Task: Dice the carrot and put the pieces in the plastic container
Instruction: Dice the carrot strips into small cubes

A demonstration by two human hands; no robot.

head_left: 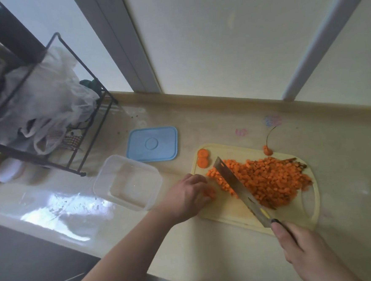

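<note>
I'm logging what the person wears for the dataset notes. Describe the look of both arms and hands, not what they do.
Both arms are bare: no sleeve shows on the left forearm, which is in view from the picture's lower edge up to the wrist. The left hand and the right hand wear no gloves. No ring, watch or bracelet shows on either. The right arm is cut off by the frame just past the wrist.

A black wire rack (75,117) holding crumpled plastic bags (45,99) stands on the countertop (222,120).

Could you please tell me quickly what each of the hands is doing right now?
Left hand: curled over a few orange carrot pieces on the pale yellow cutting board.
Right hand: gripping the steel knife by its handle.
</note>
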